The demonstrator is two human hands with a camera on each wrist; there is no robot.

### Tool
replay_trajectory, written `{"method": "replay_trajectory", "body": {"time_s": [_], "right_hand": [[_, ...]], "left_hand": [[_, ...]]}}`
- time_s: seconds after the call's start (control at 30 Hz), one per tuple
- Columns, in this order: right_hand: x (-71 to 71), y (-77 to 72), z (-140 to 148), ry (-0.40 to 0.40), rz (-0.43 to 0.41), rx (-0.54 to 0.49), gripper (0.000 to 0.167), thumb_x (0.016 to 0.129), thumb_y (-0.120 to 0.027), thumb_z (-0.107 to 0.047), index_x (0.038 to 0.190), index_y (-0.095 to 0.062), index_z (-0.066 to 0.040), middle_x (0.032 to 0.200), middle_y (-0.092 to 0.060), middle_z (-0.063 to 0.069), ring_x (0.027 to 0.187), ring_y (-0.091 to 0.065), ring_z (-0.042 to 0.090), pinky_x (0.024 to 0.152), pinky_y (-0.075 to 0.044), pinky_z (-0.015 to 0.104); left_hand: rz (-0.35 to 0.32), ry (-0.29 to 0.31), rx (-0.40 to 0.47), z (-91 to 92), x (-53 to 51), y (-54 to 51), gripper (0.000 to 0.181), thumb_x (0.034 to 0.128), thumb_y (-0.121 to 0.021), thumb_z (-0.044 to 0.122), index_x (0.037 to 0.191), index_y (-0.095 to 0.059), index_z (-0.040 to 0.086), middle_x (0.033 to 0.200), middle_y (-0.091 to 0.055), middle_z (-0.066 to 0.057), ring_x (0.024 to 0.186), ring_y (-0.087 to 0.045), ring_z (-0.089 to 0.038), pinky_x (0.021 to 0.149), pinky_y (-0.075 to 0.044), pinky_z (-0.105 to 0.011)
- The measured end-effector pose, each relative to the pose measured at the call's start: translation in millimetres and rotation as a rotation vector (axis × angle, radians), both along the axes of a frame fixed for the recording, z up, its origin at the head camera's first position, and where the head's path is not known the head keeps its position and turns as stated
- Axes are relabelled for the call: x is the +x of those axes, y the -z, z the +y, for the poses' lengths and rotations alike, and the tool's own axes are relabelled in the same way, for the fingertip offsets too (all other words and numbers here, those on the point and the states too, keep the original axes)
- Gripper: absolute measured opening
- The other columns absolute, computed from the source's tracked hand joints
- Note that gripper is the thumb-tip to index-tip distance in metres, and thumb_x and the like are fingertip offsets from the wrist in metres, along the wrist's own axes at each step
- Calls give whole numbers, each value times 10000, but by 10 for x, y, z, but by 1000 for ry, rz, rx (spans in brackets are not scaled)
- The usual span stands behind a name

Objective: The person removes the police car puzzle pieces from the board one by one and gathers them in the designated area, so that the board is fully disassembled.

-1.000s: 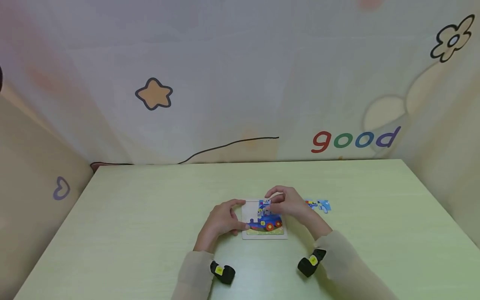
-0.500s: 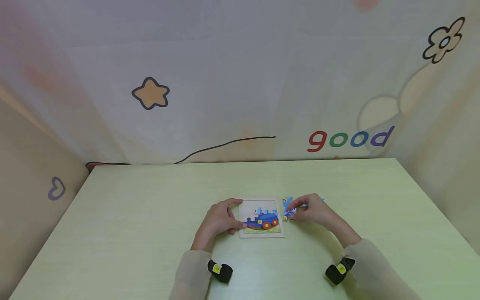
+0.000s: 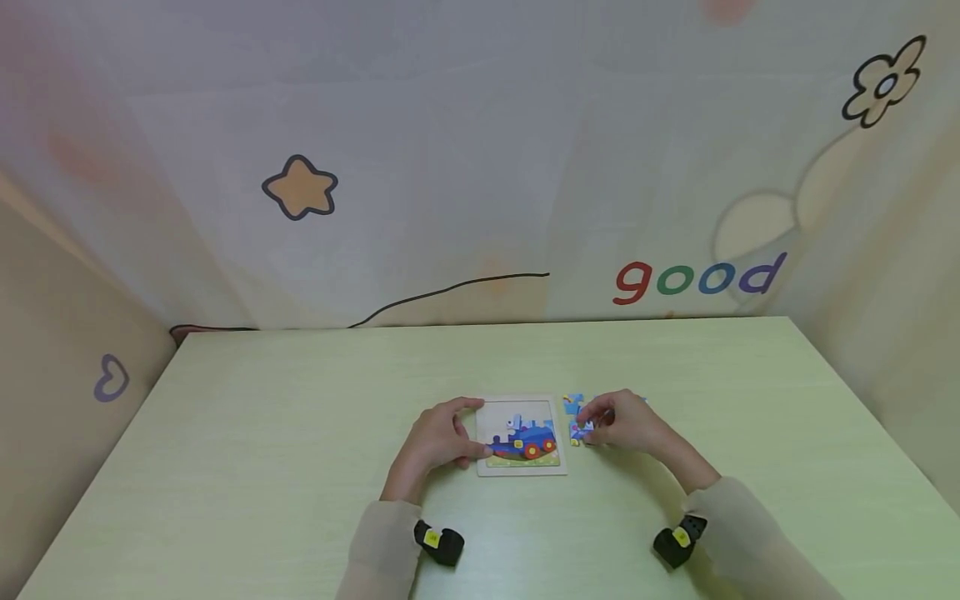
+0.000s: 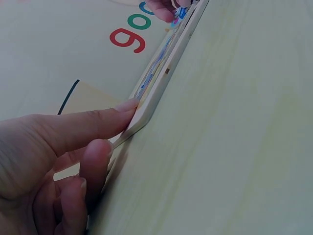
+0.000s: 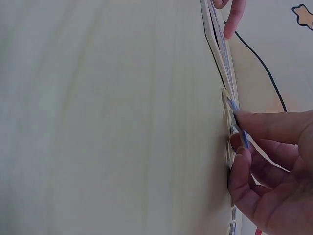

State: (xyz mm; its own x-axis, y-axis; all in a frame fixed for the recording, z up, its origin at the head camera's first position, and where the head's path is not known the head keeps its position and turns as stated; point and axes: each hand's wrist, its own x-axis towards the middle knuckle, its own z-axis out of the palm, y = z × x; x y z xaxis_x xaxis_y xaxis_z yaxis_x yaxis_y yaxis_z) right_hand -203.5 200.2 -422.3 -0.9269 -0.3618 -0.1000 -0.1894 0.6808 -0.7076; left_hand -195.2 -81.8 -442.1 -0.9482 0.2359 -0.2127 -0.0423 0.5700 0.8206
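A framed jigsaw puzzle (image 3: 522, 471) lies on the table in the head view, with a blue train filling its lower part and bare backing above. My left hand (image 3: 433, 435) holds its left side, index finger at the upper corner and thumb on the lower part; the left wrist view has the thumb on the wooden rim (image 4: 159, 93). Just right of the frame, my right hand (image 3: 630, 425) pinches a blue puzzle piece (image 3: 577, 432). In the right wrist view this piece (image 5: 231, 106) is tilted between thumb and fingers, partly hidden by them.
Another blue puzzle piece (image 3: 573, 403) lies beyond the right fingers. More pieces are mostly covered by the right hand. Behind the pale table (image 3: 315, 392) hangs a printed cloth (image 3: 450, 167).
My right hand has moved right, off the puzzle, carrying a piece to beside the frame. Over the last half second this piece shifted slightly nearer me. My left hand keeps its hold.
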Motion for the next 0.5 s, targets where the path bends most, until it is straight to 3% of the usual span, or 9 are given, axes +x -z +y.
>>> {"method": "replay_trajectory", "body": {"time_s": [0.5], "right_hand": [[48, -47, -46, -22, 60, 75, 216, 716, -740, -22, 924, -684, -18, 786, -566, 23, 678, -451, 151, 562, -392, 234]], "left_hand": [[-15, -4, 0, 1, -1, -19, 663, 665, -811, 149, 1265, -529, 157, 643, -529, -47, 451, -558, -155, 516, -370, -269]]}}
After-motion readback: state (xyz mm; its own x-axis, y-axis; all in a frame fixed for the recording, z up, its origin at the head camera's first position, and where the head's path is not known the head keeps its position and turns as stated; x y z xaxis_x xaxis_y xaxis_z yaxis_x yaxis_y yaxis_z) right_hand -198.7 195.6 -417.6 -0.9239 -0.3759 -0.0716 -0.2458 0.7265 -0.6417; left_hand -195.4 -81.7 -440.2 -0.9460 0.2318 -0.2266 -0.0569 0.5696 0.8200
